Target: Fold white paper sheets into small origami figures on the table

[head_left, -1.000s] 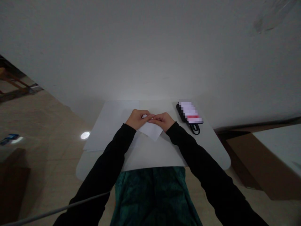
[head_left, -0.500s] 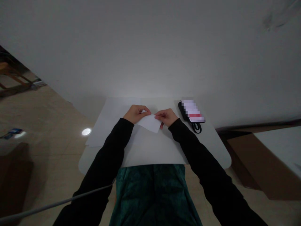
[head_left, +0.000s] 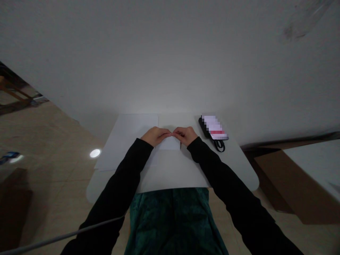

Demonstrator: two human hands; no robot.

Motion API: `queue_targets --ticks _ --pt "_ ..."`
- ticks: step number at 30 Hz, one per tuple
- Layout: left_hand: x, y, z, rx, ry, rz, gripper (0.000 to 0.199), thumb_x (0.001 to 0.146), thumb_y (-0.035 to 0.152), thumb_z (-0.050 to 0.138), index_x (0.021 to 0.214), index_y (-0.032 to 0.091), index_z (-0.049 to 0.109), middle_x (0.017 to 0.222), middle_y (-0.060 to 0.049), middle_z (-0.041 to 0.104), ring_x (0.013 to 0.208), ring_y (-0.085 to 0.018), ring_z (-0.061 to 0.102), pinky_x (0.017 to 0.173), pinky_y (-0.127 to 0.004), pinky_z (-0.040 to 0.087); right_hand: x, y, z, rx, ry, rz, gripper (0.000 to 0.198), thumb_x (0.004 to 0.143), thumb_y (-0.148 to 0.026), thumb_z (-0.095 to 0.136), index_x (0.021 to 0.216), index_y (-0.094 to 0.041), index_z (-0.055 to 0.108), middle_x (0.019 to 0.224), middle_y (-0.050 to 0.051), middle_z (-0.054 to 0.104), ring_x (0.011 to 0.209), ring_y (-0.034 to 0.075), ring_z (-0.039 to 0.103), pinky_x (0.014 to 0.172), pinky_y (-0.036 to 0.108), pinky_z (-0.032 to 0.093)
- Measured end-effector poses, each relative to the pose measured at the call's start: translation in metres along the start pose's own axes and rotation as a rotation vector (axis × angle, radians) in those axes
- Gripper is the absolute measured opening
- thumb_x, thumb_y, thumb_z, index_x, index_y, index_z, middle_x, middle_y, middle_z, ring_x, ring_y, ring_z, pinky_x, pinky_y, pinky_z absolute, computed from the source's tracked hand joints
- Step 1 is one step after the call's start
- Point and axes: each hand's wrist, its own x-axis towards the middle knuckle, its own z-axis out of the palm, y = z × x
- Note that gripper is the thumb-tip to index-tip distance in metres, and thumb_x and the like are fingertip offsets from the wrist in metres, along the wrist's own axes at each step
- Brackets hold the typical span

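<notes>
Both hands pinch the far edge of a small white piece of paper (head_left: 170,144) over the middle of the table. My left hand (head_left: 155,136) is closed on it, thumb and index fingertips at the edge. Right beside those fingertips, my right hand (head_left: 186,135) pinches the same edge, its other fingers curled. The paper's near edge faces me and looks straight; its upper part is hidden by my fingers. Larger white sheets of paper (head_left: 119,140) lie on the table to the left, partly under my left forearm.
A phone (head_left: 214,127) with a blurred screen rests on a black object with a looped strap (head_left: 220,145) at the right of the white table (head_left: 172,173). Behind rises a grey wall (head_left: 170,60). A cardboard box (head_left: 294,180) stands at right; a grey cable (head_left: 77,232) crosses lower left.
My hands have drawn together, so their fingertips now nearly meet at the paper's far edge. The small paper has turned from tilted to nearly square to me. The view has shifted slightly.
</notes>
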Motion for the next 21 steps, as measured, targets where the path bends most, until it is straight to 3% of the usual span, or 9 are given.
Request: queue_targets --ticks 6,9,12,15,21 --pt "-0.002 0.001 -0.010 -0.162 0.071 -0.032 0.021 0.083 0.036 0.058 0.083 0.024 0.075 0.078 -0.003 0.074 0.069 -0.017 0.068 0.064 -0.025 0.051 -0.003 -0.001 0.006 0.214 0.145 0.120 0.023 0.075 -0.040 0.064 0.069 -0.019 0.072 0.053 -0.002 0.062 0.044 0.011 0.052 0.044 0.024 0.039" --pt "-0.004 0.000 -0.016 -0.301 0.178 -0.146 0.021 0.078 0.037 0.063 0.084 0.020 0.075 0.072 -0.004 0.072 0.058 -0.014 0.064 0.051 -0.023 0.049 0.002 -0.001 0.002 0.292 0.298 0.194 0.022 0.066 -0.041 0.072 0.064 -0.020 0.071 0.056 0.000 0.066 0.047 0.012 0.054 0.047 0.025 0.043" --pt "-0.006 -0.001 -0.018 -0.409 0.132 -0.257 0.026 0.079 0.035 0.061 0.091 0.015 0.074 0.061 -0.003 0.067 0.046 -0.010 0.054 0.039 -0.018 0.041 0.006 0.000 -0.001 0.324 0.324 0.244 0.019 0.063 -0.039 0.074 0.061 -0.020 0.070 0.054 0.000 0.065 0.047 0.012 0.055 0.047 0.026 0.044" --pt "-0.006 0.000 -0.019 -0.447 0.096 -0.307 0.028 0.078 0.034 0.062 0.091 0.012 0.073 0.061 -0.002 0.065 0.047 -0.008 0.052 0.040 -0.018 0.043 0.007 0.002 0.000 0.327 0.341 0.263 0.017 0.063 -0.036 0.075 0.060 -0.019 0.070 0.053 0.000 0.065 0.045 0.012 0.054 0.046 0.026 0.044" --pt "-0.005 0.002 -0.023 -0.507 0.184 -0.414 0.032 0.077 0.038 0.062 0.090 0.010 0.069 0.072 -0.007 0.069 0.061 -0.015 0.065 0.047 -0.022 0.049 0.007 0.012 -0.013 0.343 0.403 0.310 0.020 0.063 -0.038 0.074 0.066 -0.018 0.072 0.058 0.001 0.068 0.050 0.013 0.058 0.048 0.027 0.046"
